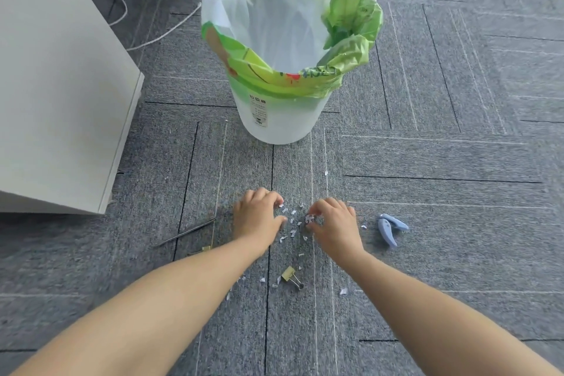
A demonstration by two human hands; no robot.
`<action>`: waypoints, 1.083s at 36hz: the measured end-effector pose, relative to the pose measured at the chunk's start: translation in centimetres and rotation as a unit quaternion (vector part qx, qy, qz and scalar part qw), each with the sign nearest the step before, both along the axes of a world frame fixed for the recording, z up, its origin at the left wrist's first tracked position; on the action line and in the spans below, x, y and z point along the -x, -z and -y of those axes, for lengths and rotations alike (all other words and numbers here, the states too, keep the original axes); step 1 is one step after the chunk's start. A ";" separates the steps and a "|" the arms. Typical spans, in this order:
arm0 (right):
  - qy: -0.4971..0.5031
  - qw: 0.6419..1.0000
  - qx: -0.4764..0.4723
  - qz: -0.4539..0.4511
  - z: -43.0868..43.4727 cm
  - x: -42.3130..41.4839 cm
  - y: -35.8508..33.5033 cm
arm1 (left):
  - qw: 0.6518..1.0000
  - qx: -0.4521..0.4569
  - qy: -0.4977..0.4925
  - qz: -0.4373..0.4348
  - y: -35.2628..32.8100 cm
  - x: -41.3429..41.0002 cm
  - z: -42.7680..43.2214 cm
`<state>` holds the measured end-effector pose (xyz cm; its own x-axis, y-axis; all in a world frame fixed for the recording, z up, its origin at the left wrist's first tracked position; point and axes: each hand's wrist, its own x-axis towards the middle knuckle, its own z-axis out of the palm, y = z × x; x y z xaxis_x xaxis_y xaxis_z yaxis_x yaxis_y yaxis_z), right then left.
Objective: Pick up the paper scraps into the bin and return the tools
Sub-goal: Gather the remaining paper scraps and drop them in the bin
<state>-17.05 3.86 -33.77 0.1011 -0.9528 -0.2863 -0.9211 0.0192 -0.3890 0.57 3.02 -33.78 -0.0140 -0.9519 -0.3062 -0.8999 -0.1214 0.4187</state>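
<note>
Because the small white paper scraps point(293, 223), scattered on the grey carpet point(427, 253) just in front of the white plastic bin point(274, 119), are pinched by the right hand point(332, 223) while the curled left hand's point(258, 217) hold cannot be told, fragments could be dropped short of the bin.

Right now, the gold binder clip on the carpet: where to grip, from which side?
Probably pinch the binder clip by its gold body from above, across the faces: it lies on the carpet, and its wire handles sit low at the near-right end.
</note>
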 end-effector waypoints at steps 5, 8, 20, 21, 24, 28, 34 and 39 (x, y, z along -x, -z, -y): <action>-0.027 1.000 -0.004 0.011 0.5 0.3 0.2 | 1.000 0.021 -0.017 -0.002 0.4 0.3 0.3; -0.035 0.999 -0.008 0.015 0.7 0.3 0.2 | 0.999 0.025 -0.020 0.001 0.5 0.2 0.6; -0.033 0.999 -0.030 0.013 1.4 -0.1 0.4 | 0.998 0.052 0.018 0.029 0.5 -0.1 1.2; -0.030 0.999 -0.025 0.010 1.3 -0.3 0.5 | 0.998 0.053 0.020 0.030 0.6 -0.1 1.1; -0.016 1.000 -0.018 -0.002 1.1 -0.9 0.5 | 0.998 0.054 0.023 0.032 0.4 -0.1 1.1; -0.025 0.999 -0.016 -0.026 1.0 -1.4 0.2 | 0.996 0.053 0.045 0.050 0.3 0.1 0.9; -0.017 0.999 -0.004 -0.046 0.1 -1.8 -0.2 | 0.994 0.047 0.069 0.077 0.3 0.5 0.8; 0.007 0.999 -0.039 -0.003 -0.2 -1.9 -1.3 | 0.997 0.034 0.039 0.051 0.1 0.5 0.6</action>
<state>-15.12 4.01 -32.46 0.0866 -0.9291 -0.3596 -0.9225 0.0615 -0.3811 0.11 2.40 -33.90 -0.0619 -0.9678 -0.2441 -0.9438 -0.0228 0.3297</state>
